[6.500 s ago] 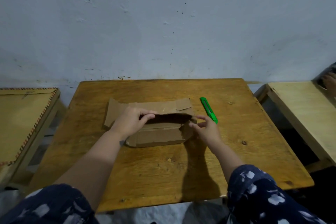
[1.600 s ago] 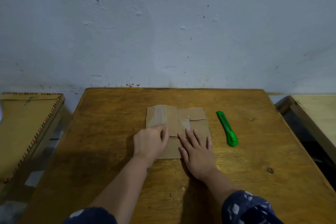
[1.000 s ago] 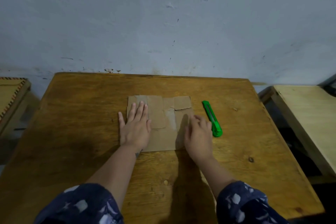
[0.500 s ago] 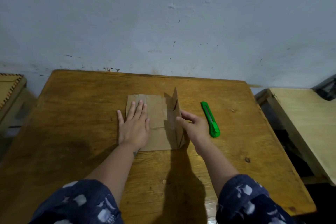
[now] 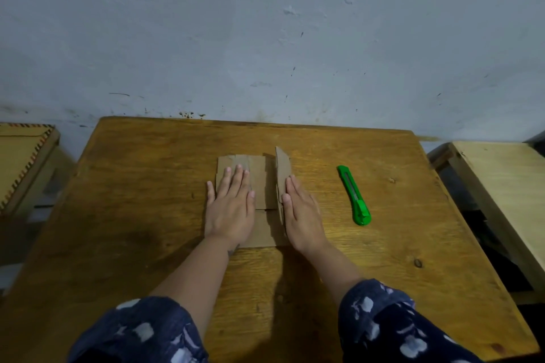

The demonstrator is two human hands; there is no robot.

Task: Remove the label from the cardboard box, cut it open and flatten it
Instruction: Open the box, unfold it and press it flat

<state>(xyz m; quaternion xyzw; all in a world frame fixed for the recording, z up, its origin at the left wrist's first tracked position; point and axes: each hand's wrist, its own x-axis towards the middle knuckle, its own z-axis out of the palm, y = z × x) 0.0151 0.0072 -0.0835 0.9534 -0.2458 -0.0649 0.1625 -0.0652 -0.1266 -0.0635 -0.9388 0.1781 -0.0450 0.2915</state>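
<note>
The brown cardboard box [image 5: 264,183] lies cut open and mostly flat in the middle of the wooden table [image 5: 147,215]. My left hand [image 5: 231,206] presses palm-down on its left part, fingers spread. The right panel [image 5: 282,169] stands up almost on edge. My right hand [image 5: 300,214] lies flat beside that panel, its fingers against the panel's outer face. It grips nothing. A green utility knife [image 5: 354,195] rests on the table to the right of my right hand, apart from it. No label is visible.
A pale wooden bench [image 5: 501,186] stands right of the table across a dark gap. A lower surface with a striped border [image 5: 26,162] sits at the left. The blue-grey wall [image 5: 265,38] runs directly behind the table's far edge.
The box went from open and hollow to pressed flat under both hands. In the last second my right hand raised the right panel upright, then moved to its outer side; my left hand stayed put.
</note>
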